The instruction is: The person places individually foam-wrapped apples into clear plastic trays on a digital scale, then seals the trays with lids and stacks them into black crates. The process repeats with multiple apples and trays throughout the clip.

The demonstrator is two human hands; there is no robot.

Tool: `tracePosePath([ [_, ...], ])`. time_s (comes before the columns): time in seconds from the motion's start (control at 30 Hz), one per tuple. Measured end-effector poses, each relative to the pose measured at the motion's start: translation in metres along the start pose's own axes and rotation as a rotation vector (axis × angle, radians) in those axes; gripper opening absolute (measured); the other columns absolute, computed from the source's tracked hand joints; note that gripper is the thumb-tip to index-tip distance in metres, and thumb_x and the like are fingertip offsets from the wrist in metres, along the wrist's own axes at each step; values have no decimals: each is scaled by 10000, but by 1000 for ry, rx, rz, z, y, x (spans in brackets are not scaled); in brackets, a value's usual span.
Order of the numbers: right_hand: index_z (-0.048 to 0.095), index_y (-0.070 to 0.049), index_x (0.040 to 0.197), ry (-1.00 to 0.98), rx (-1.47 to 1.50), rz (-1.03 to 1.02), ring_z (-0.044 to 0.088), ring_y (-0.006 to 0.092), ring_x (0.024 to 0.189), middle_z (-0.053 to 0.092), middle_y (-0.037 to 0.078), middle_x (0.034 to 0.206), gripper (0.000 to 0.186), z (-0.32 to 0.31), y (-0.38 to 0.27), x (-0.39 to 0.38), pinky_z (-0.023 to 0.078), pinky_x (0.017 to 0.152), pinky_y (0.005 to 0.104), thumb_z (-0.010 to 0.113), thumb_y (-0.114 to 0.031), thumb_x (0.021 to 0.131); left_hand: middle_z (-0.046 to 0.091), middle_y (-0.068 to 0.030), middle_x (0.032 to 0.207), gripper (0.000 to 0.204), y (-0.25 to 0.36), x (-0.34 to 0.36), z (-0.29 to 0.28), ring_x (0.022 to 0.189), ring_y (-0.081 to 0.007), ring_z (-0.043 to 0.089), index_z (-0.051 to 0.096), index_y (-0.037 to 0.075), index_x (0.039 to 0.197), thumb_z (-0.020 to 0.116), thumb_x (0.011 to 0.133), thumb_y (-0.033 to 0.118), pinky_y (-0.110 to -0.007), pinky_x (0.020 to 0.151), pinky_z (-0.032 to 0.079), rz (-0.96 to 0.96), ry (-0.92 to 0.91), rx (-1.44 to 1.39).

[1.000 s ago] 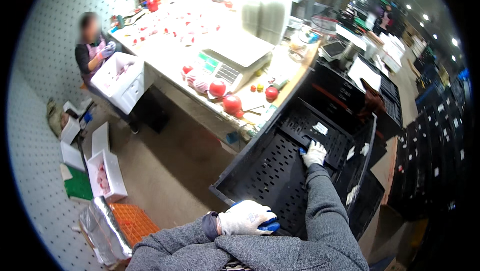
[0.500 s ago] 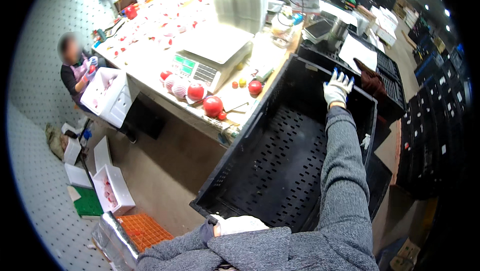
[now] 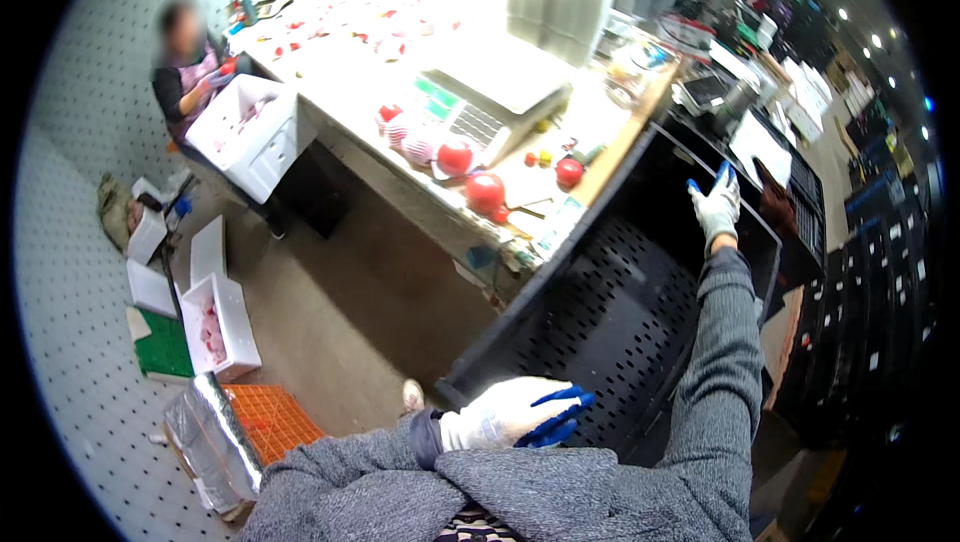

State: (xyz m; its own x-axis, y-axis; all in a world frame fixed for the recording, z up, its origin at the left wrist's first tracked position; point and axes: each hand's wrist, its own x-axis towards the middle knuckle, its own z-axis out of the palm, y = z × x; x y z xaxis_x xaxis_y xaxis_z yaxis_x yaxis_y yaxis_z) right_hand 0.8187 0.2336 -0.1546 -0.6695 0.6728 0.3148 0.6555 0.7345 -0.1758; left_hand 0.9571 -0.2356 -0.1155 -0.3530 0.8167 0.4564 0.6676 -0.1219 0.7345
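A large black plastic crate (image 3: 610, 292) with a slotted floor lies in front of me beside the table. My right hand (image 3: 717, 210), in a white glove with blue fingertips, is stretched over its far right part. The fingers are spread and hold nothing. My left hand (image 3: 515, 414), gloved alike, hovers at the crate's near end in front of my body. Its fingers are loosely bent and apart from the thumb, with nothing seen in them. Whether either hand touches the crate I cannot tell.
The table (image 3: 350, 127) bears a scale (image 3: 520, 77), red balls (image 3: 485, 192) and many small red-and-white pieces. A person (image 3: 190, 72) with a white foam box (image 3: 245, 137) stands at left. Stacked black crates (image 3: 860, 312) line the right; an orange grid (image 3: 268, 420) lies lower left.
My view has shifted, so the table and crate sit differently. My left hand has come up into fuller view with its blue fingers showing. My right hand's fingers have spread differently near the crate's rim.
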Motion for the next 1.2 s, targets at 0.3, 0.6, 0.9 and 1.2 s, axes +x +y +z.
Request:
tracePosePath([
  [0.3,598,-42,1148,182,275,-653,578,354,1029,620,181,1104,345,-33,-197,-8,446,905,396,533,-298,926,561,-203,1204,526,-63,-72,-155,1060,-359,579,539,5,1215,723,744,149,-398,889,488,-162,258,285],
  [0.6,531,-51,1244,139,240,-539,533,374,1105,573,203,1184,460,-37,-334,12,415,944,410,464,-393,945,557,-206,1190,507,-145,-173,-276,1045,-362,577,535,12,1218,691,784,221,-395,887,486,-477,248,427],
  [0.9,479,-52,1299,196,338,-471,511,389,1135,534,203,1255,526,8,-418,178,405,958,434,424,-442,950,577,-183,1163,535,-251,-170,-343,1026,-333,597,566,39,1200,739,729,224,-378,874,499,-624,206,307],
  [1.2,396,-162,1402,21,-71,-176,384,325,1319,430,140,1414,583,26,-546,321,254,1097,450,316,-523,951,599,-139,1123,507,-349,-72,-450,970,-315,609,584,47,1157,729,714,245,-379,832,500,-653,183,416],
])
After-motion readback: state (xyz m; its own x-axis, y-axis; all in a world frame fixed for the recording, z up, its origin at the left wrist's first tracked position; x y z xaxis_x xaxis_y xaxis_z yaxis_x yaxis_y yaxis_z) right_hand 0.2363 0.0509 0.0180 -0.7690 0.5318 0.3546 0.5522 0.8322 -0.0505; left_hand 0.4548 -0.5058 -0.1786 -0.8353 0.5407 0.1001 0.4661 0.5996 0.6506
